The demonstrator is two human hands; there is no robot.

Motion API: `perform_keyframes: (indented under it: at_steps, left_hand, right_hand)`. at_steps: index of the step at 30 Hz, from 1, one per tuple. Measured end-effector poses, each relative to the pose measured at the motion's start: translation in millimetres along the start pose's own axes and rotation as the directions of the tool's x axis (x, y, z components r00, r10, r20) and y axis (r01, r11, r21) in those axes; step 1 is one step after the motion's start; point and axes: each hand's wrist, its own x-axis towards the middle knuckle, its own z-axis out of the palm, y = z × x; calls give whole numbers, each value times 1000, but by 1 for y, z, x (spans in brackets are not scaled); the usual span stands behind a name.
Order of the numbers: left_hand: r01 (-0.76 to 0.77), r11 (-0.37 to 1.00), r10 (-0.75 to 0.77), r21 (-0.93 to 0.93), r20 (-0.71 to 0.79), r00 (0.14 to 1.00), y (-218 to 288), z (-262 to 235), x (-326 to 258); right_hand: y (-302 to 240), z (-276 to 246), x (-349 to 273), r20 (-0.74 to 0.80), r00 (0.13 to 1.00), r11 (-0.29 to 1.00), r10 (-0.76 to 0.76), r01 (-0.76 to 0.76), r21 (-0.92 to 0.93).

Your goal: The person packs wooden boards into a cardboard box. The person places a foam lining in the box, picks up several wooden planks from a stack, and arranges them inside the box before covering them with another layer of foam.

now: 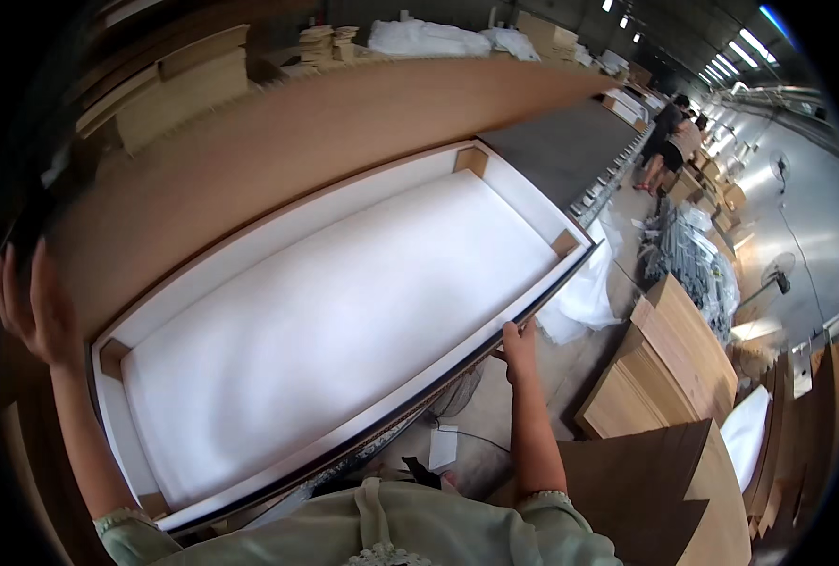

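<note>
In front of me lies a long shallow box (335,429) with a white foam lining, a dark outer edge and small brown corner blocks. A smooth white panel or sheet (344,321) fills its inside. Along the far side stands a wide brown cardboard sheet (344,123), blurred by motion. My left hand (37,307) is raised past the box's left end, fingers stretched and apart, close to the cardboard; whether it touches is unclear. My right hand (520,347) grips the near edge of the box toward its right end, with the fingers partly hidden beneath the rim.
A dark conveyor surface (556,141) with rollers along its side runs away behind the box. Cardboard stacks (665,358) stand at the right, near plastic-wrapped bundles (688,264). White plastic film (585,297) lies on the floor. Two people (674,146) are farther back.
</note>
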Motion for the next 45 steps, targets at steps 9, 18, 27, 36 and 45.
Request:
perform_keyframes:
  at_steps: [9, 18, 27, 36, 45]
  left_hand:
    - [-252, 959, -105, 132, 987, 119, 110, 258, -37]
    - [583, 744, 178, -326, 938, 298, 170, 325, -234]
    - [888, 121, 667, -443, 699, 258, 390, 49, 27]
    - [563, 585, 394, -584, 811, 432, 507, -22, 41]
    - [732, 566, 141, -380, 919, 369, 529, -9, 51]
  right_hand:
    - [0, -22, 1, -42, 996, 996, 79, -81, -48]
    - [14, -1, 37, -118, 993, 961, 15, -47, -273]
    - [6, -26, 99, 246, 967, 997, -67, 53, 60]
    - [160, -222, 97, 354, 921, 962, 159, -64, -267]
    - [309, -418, 131, -191, 825, 593, 531, -523, -612]
